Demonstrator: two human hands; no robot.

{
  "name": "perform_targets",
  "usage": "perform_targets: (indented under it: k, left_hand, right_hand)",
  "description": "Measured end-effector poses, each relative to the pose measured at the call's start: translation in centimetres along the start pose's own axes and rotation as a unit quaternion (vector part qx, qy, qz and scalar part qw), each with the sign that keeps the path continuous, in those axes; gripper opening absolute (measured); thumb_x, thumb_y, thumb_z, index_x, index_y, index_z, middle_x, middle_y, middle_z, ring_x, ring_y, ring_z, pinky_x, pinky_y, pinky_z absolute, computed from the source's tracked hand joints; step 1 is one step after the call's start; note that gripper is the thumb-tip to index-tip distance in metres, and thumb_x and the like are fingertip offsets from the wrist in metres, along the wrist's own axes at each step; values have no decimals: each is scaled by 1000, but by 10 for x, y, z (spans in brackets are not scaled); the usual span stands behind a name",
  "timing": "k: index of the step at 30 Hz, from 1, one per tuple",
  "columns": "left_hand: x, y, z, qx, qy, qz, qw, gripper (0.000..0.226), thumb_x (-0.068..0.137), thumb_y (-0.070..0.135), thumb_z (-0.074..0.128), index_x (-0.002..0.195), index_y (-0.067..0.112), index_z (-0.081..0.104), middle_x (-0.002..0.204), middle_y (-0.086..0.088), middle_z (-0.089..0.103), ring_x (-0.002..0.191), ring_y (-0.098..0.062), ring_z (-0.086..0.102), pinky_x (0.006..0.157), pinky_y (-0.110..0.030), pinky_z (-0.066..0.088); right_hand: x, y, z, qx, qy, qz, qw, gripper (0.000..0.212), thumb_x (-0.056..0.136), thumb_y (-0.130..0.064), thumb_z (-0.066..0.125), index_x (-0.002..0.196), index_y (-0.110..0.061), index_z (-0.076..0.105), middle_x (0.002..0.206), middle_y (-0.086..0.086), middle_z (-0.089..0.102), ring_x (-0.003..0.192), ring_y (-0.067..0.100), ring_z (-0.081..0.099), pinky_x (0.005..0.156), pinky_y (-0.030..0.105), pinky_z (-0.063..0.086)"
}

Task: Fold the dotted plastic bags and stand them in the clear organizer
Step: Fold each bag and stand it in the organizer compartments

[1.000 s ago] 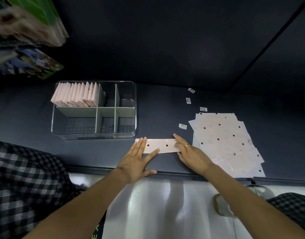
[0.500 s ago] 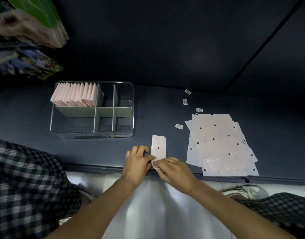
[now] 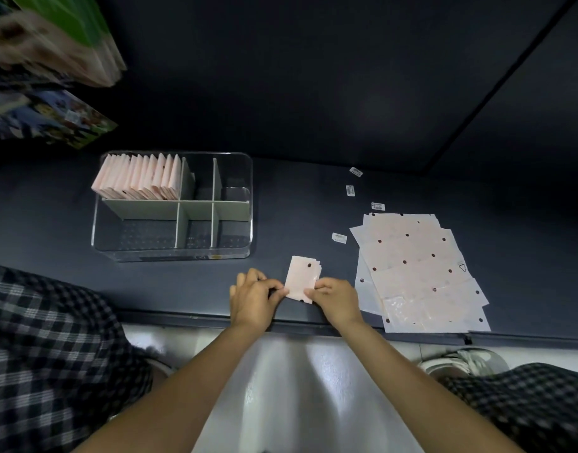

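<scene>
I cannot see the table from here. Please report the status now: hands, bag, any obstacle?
Left hand and right hand pinch folded bag. Organizer back-left slot has folded bags. Path clear.

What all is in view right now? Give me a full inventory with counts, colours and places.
folded bag: one, pale pink, dotted, pinched at near table edge
flat bags: overlapping pile, count unclear, pale pink, dotted, right
standing folded bags: a row, pale pink, organizer's far-left compartment
clear organizer: one, grey-green dividers, left-centre
small labels: four, white, between organizer and pile
table: dark grey
printed packages: colourful, blurred, upper left
shoe: one, light, lower right floor
left hand: holds bag's left edge
right hand: holds right edge
</scene>
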State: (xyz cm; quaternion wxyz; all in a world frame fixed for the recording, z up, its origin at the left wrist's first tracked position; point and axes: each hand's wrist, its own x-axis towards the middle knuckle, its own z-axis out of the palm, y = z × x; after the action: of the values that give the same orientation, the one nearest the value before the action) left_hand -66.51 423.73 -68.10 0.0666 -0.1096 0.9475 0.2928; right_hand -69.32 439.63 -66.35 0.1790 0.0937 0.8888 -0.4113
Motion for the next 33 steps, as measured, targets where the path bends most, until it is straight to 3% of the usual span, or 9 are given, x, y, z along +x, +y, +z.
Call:
perform_targets:
  k: [7, 11, 13, 15, 18, 21, 23, 28, 33]
  left_hand:
    - [7, 14, 5, 40, 0, 9, 999, 25, 92, 43, 53, 102, 22, 60, 111, 0, 47, 107, -22, 41, 83, -28, 26]
    - [-11, 9, 7, 89, 6, 200, 976, 35, 93, 32, 55, 122, 13, 54, 135, -5, 47, 125, -26, 44, 105, -35, 30]
    - [-20, 2, 12, 134, -61, 265, 953, 53, 97, 35, 46, 144, 13, 33, 157, -4, 21, 145, -20, 17, 120, -33, 0]
    - [-25, -4, 16, 192, -103, 277, 936, 67, 100, 45, 31, 151, 13, 1, 158, -2, -7, 146, -16, -8, 114, -34, -18]
    - [-24, -8, 16, 238, -135, 273, 922, 75, 97, 57, 21, 147, 18, -17, 154, -3, -25, 143, -16, -22, 115, -33, -18]
    - [-24, -9, 15, 261, -151, 292, 908, 75, 94, 63, 22, 142, 29, -25, 149, -5, -32, 142, -19, -25, 116, -35, -16]
    - [-23, -8, 14, 269, -155, 289, 906, 76, 93, 65, 23, 142, 31, -24, 152, -6, -30, 143, -20, -24, 115, -35, -16]
    - [-23, -7, 13, 261, -173, 297, 902, 74, 91, 66, 26, 146, 38, -16, 149, -7, -30, 140, -20, -29, 114, -36, -18]
    - [-27, -10, 16, 232, -177, 300, 908, 72, 90, 67, 27, 148, 40, -7, 147, -3, -33, 137, -18, -32, 114, -35, -19]
  right_hand:
    - [10, -9, 0, 10, -19, 112, 993, 26, 76, -17, 75, 59, -19, 55, 59, -5, 59, 51, 8, 57, 53, 20, 41]
    - [10, -10, 1, 38, -19, 132, 990, 26, 76, -14, 75, 61, -18, 54, 58, -4, 59, 51, 7, 57, 64, 22, 46]
    - [10, -9, 1, 52, -19, 134, 989, 25, 75, -14, 75, 62, -17, 55, 57, -2, 59, 53, 9, 58, 67, 23, 45]
    - [10, -8, 0, 71, -26, 144, 987, 22, 76, -14, 75, 66, -16, 55, 57, -1, 59, 55, 10, 59, 68, 27, 47]
    - [6, -10, -1, 71, -25, 151, 986, 15, 78, -16, 72, 76, -13, 57, 63, -1, 61, 59, 12, 59, 77, 31, 50]
    - [0, -12, 0, -28, 95, 44, 994, 17, 84, -21, 67, 94, -11, 57, 75, -3, 57, 75, 17, 57, 72, 27, 43]
    - [-1, -15, 0, 30, 112, -33, 993, 10, 89, -16, 60, 98, -12, 59, 78, -3, 59, 81, 18, 60, 74, 27, 46]
    - [10, -27, 6, 333, -116, 20, 935, 25, 94, -1, 49, 117, -2, 57, 111, 13, 64, 103, 21, 62, 93, 25, 49]
    - [32, -21, 1, 450, -108, 73, 883, 26, 97, -4, 43, 122, 1, 51, 115, 19, 62, 102, 23, 64, 93, 29, 47]
